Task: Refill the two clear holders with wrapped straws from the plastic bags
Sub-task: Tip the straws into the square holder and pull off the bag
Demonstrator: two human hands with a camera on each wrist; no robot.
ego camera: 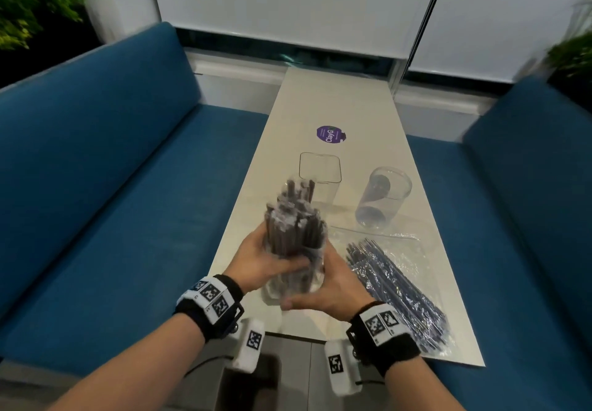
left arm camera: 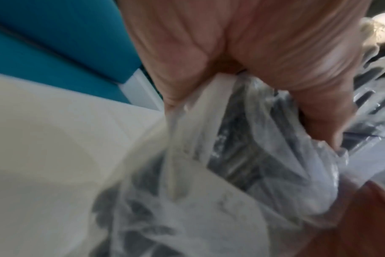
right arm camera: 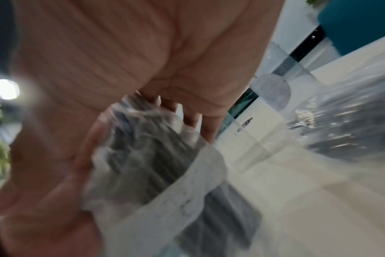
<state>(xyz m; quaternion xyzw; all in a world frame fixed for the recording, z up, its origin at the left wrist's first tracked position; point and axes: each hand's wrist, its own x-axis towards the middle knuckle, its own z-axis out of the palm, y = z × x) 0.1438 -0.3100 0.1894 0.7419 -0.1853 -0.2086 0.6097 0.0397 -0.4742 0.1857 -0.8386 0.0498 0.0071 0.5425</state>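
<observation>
Both hands hold one bundle of dark wrapped straws [ego camera: 296,221] upright above the near end of the table [ego camera: 339,106] — the straws stick out of a clear bag [ego camera: 294,282] whose lower part hangs below the grip. The left hand [ego camera: 266,258] has its fingers curled round the bundle from the left, as the left wrist view confirms, where the fingers [left arm camera: 306,107] close over crinkled plastic and dark straws. The right hand [ego camera: 323,295] cups the bag from the right and below, its thumb pointing left under the bundle; the right wrist view, though blurred, shows its fingers wrapped round the plastic [right arm camera: 156,167]. Beyond the hands stand the two holders, well apart from the bundle: a square holder [ego camera: 320,179] upright, and to its right a round holder [ego camera: 382,197] — both look empty of straws. A second bag [ego camera: 397,285] of thinner dark straws lies flat on the table's right side, just beside the right wrist. A purple sticker [ego camera: 330,135] sits on the table past the square holder. Blue sofas [ego camera: 112,170] flank the table on either side.
</observation>
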